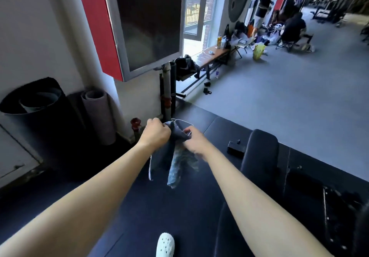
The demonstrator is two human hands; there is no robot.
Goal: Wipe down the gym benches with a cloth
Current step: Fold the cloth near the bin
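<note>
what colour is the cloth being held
Dark blue-grey cloth, with a paler mottled part hanging lowest and a light edge; seen in the head view.

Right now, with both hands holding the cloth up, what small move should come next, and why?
Probably lower the cloth onto the black bench pad: the left hand and right hand grip it in the air, hanging bunched.

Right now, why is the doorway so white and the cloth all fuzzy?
In the head view, daylight washes out the glass doorway, leaving the black bench dark; the hanging cloth is smeared by motion blur; the wide lens bends the walls.
</note>
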